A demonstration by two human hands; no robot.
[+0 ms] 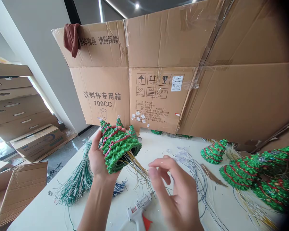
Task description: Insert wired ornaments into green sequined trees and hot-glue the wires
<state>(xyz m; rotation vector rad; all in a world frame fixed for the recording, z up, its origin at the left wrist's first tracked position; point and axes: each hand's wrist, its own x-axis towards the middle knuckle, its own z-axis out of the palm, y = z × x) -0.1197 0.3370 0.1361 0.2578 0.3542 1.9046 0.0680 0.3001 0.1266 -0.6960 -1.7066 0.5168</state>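
My left hand (97,158) is wrapped round a small green Christmas tree (118,141) with red garland, tilted so that its hollow base faces right. A bundle of thin gold and white wires (136,165) sticks out of that base. Beside the wire ends is my right hand (175,189), its thumb and forefinger tips brought together in a pinch. Whether a wire sits between them I cannot make out. Below the wires a white glue gun (139,208) lies on the white table (115,215).
Green-and-white wire bundles (78,176) lie left of my hand. Loose wires with clear star-like tips (183,155) spread at the right, near several finished trees (240,171). A tall cardboard sheet (156,41) stands behind the table. Cartons (37,141) are at the left.
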